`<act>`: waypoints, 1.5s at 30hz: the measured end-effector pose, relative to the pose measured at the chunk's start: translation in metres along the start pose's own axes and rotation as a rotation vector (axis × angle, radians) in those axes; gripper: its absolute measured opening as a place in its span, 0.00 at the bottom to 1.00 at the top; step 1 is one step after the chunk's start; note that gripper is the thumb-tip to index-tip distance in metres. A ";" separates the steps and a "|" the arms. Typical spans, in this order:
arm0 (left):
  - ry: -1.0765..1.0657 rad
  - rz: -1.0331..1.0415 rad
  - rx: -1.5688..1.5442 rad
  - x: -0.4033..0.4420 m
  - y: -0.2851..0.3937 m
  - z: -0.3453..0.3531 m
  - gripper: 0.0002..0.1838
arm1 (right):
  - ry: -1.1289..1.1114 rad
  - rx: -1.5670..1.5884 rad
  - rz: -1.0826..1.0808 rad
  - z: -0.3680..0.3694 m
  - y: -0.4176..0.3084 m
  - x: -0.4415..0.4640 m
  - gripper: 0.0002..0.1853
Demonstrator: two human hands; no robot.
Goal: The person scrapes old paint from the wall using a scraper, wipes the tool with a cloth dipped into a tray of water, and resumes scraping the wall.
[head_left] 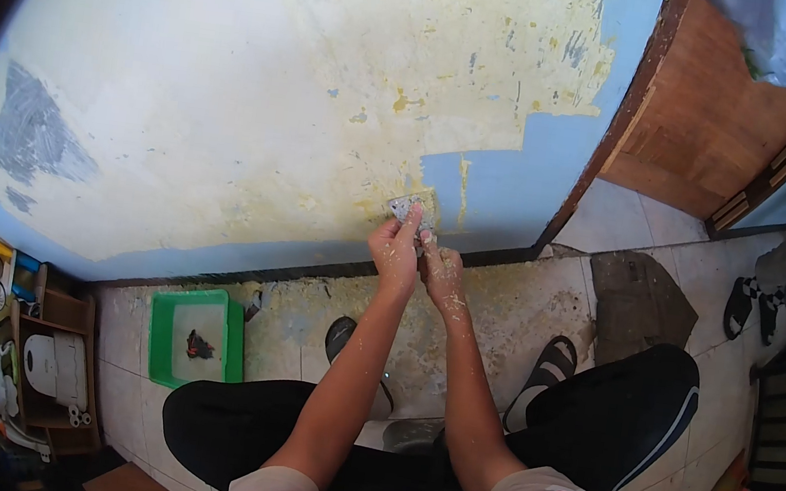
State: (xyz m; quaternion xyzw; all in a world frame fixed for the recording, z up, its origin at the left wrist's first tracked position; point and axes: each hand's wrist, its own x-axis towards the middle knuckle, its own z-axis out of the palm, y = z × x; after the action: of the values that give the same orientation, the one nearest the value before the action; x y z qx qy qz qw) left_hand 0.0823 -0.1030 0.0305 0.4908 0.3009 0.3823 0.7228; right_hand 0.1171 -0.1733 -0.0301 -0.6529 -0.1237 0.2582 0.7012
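On your left, a shelf (48, 414) stands near a green basin (233, 344) on the floor. Ahead, your left hand (396, 250) has a finger on the scraper (402, 206); whether it grips, you cannot tell. The scraper's blade lies against the wall's lower part (295, 165). Your right hand (442, 275), just beside, is closed around its handle. Farther right lies a dark cloth (640, 308).

- The left hand (396, 254) and right hand (445, 278) grip a flat, speckled grey scraper (408, 205) near the lower edge of the patchy cream-and-blue wall (237, 79).
- Yellowish crumbs (494, 302) litter the pale tiled floor (126, 340) along its wall-side edge.
- A green rectangular plastic basin (159, 337), holding a dark crumpled scrap (200, 346), sits near that edge's left end.
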 end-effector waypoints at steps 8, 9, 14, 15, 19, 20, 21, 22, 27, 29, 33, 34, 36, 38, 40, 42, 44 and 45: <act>0.034 0.012 -0.044 0.005 0.001 0.001 0.12 | -0.037 0.060 0.086 0.005 -0.025 -0.008 0.35; 0.043 0.008 -0.046 0.005 0.001 -0.001 0.12 | -0.029 0.103 0.126 0.008 -0.028 -0.012 0.35; 0.001 0.113 -0.009 0.009 0.018 0.002 0.15 | -0.024 0.219 0.155 0.022 -0.042 -0.015 0.34; 0.002 0.112 -0.015 0.008 0.017 0.002 0.15 | -0.024 0.230 0.171 0.022 -0.044 -0.015 0.34; 0.009 0.128 0.048 0.012 0.017 0.001 0.13 | 0.020 0.205 0.159 0.026 -0.050 -0.017 0.33; -0.008 0.103 0.071 0.013 0.016 -0.001 0.11 | 0.030 0.223 0.143 0.027 -0.050 -0.018 0.33; -0.004 0.098 0.068 0.011 0.019 -0.002 0.11 | 0.041 0.239 0.130 0.028 -0.050 -0.019 0.33; -0.010 0.081 0.043 0.009 0.021 0.000 0.11 | 0.042 0.232 0.133 0.027 -0.049 -0.020 0.33; 0.015 0.086 -0.015 0.011 0.025 0.007 0.16 | 0.076 0.198 0.089 0.027 -0.046 -0.013 0.33; 0.013 0.041 -0.120 0.009 0.046 0.018 0.18 | 0.041 0.132 0.033 0.021 -0.072 -0.010 0.33; -0.048 0.108 -0.074 0.017 0.079 0.026 0.16 | -0.002 0.041 -0.086 0.020 -0.115 -0.013 0.34; -0.055 0.111 -0.083 0.015 0.080 0.029 0.16 | -0.007 0.048 -0.154 0.023 -0.116 -0.012 0.34; -0.039 0.091 -0.134 0.010 0.080 0.029 0.15 | 0.006 0.059 -0.133 0.024 -0.111 -0.013 0.34; -0.035 0.063 -0.101 0.009 0.068 0.021 0.15 | 0.003 0.108 -0.043 0.020 -0.087 -0.009 0.33; -0.030 0.039 -0.069 0.010 0.048 0.012 0.16 | 0.011 0.100 -0.018 0.018 -0.064 -0.010 0.33; -0.014 0.053 -0.024 0.011 0.025 0.004 0.16 | 0.018 0.095 0.000 0.020 -0.045 -0.008 0.33; -0.018 0.058 -0.024 0.016 0.004 -0.004 0.16 | 0.036 0.170 0.003 0.021 -0.026 -0.005 0.31; -0.021 0.064 -0.024 0.017 -0.002 -0.007 0.17 | 0.034 0.170 0.003 0.019 -0.015 -0.001 0.31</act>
State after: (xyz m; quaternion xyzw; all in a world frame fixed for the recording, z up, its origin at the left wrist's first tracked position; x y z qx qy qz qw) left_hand 0.0863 -0.0855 0.0258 0.4954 0.2728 0.4036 0.7192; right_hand 0.1096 -0.1574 -0.0127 -0.5955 -0.0883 0.2576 0.7558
